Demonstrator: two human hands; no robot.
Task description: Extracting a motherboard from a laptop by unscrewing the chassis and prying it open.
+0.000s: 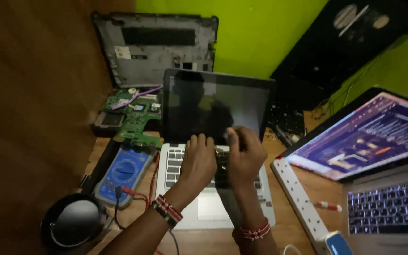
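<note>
A silver laptop (pixel 185 215) with a dark screen (pixel 204 101) stands open on the wooden desk in front of me. My left hand (pixel 197 160) rests on its keyboard (pixel 173 167), fingers spread over the upper key rows. My right hand (pixel 245 153) hovers just right of it at the hinge line, fingers pinched on a small slim tool or part (pixel 227 137) that is blurred. A dark opened area of the keyboard lies between and below the two hands. Both wrists wear beaded bracelets.
A blue multimeter (pixel 123 172) with red leads lies left of the laptop. A green circuit board (pixel 135 115) and a bare laptop shell (pixel 154 45) sit behind. A white power strip (pixel 301 200) and a second, lit laptop (pixel 378 156) stand at right. A round black object (pixel 72 222) sits front left.
</note>
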